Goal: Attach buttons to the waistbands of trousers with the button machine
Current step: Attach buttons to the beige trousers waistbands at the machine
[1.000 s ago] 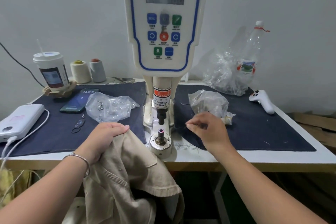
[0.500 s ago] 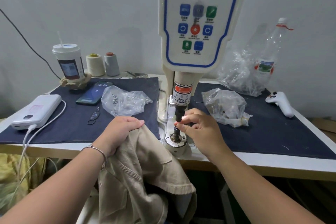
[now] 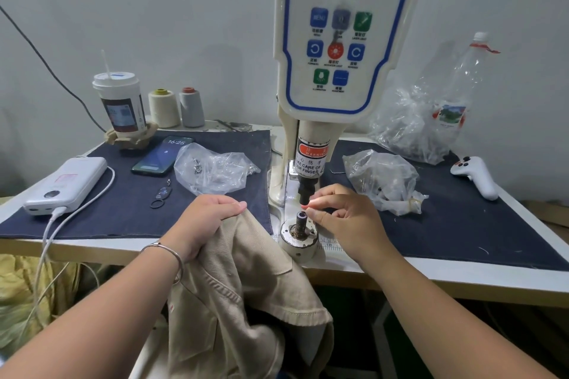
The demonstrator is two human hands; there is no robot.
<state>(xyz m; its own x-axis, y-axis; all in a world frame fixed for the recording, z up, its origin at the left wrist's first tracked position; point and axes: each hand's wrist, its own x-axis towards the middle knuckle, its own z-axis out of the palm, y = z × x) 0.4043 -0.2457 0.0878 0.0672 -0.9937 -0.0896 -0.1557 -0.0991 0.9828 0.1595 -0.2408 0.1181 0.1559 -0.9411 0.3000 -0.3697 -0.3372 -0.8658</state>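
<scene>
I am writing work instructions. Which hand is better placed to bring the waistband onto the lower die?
Probably the left hand: it grips the trousers beside the lower die. The right hand is busy there.

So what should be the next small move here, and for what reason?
Probably draw the right hand clear of the dark lower post of the white button machine, since its fingertips sit directly under the plunger. Meanwhile the left hand grips the beige trousers, not yet over the post.

phone [image 3: 162, 156] left of machine [image 3: 335, 40], bottle [image 3: 458, 86] right
</scene>
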